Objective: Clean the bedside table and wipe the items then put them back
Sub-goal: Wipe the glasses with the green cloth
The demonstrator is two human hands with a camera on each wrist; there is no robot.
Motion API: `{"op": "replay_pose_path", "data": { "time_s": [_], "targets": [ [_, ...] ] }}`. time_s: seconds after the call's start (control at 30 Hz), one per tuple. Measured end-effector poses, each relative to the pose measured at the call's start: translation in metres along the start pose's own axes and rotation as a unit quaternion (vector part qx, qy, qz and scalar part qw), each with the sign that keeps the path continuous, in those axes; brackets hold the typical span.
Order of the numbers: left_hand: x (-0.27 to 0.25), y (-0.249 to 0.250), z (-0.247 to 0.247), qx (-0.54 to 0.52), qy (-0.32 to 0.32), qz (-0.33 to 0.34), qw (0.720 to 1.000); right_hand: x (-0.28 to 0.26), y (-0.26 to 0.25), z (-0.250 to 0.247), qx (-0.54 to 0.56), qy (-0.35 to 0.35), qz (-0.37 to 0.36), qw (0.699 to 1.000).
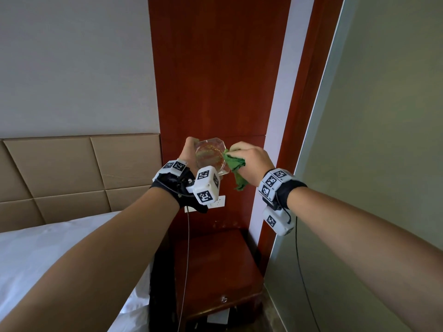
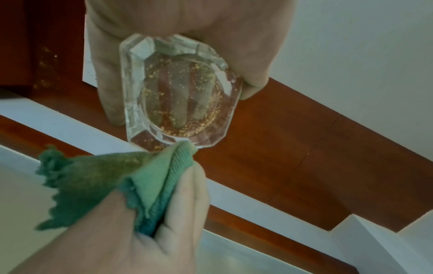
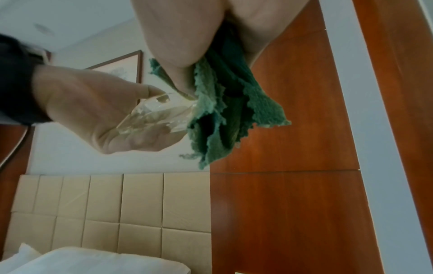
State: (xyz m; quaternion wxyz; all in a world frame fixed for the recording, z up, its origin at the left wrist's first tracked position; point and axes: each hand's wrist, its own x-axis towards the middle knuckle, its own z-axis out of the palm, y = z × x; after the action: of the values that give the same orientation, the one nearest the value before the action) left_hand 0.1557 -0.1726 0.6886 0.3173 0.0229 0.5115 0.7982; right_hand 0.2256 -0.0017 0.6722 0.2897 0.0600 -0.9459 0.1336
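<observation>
A: L grip status?
B: left hand [image 1: 188, 152] wrapped on the glass ashtray [image 1: 211, 155], fingers behind it, thumb on the rim. Held up in the air in front of the wood wall panel [image 1: 215, 68], tilted w/ the bowl facing the person.

A: R?
B: right hand [image 1: 251, 164] bunched tight on the green cloth [image 1: 236, 168]. Thumb + fingers pinch a folded wad, loose tail hangs below the fist.

A: contact btw the two?
B: yes. In left wrist view the cloth tip [image 2: 185, 148] touches the ashtray's [image 2: 180, 96] edge, at the corner facing the R hand. Not inside the bowl.

A: ashtray condition?
B: clear, faceted, octagonal outline. Yellowish specks all over the round bowl. L fingers visible through the glass.

A: right wrist view adds anything?
B: ashtray [image 3: 152, 115] seen edge-on in the L palm, cloth [image 3: 225, 115] pressed up against its side. Blurry, can't tell more.

A: where's the table?
B: bedside table [image 1: 215, 264] directly below the hands, well apart from them. Reddish wood, drawer knob [image 1: 224, 299] on the front. Some pale specks near the back of the top.

A: surroundings?
B: bed [image 1: 48, 255] w/ white sheet to the L, tan padded headboard [image 1: 79, 168] behind it, wall outlet [image 1: 217, 202] on the panel just under the L wrist.
</observation>
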Motion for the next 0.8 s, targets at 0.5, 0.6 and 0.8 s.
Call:
{"op": "replay_pose_path", "data": {
  "time_s": [0.5, 0.6, 0.8],
  "targets": [
    [0.003, -0.014, 0.014, -0.075, 0.054, -0.002, 0.996, -0.014, 0.010, 0.004, 0.019, -0.044, -0.016, 0.999],
    [0.004, -0.014, 0.011, -0.086, 0.058, -0.008, 0.995, -0.014, 0.010, 0.001, 0.020, -0.062, -0.021, 0.998],
    [0.006, -0.007, 0.012, -0.106, 0.032, 0.012, 0.994, -0.002, 0.011, 0.002, 0.043, 0.052, 0.026, 0.997]
  ]
}}
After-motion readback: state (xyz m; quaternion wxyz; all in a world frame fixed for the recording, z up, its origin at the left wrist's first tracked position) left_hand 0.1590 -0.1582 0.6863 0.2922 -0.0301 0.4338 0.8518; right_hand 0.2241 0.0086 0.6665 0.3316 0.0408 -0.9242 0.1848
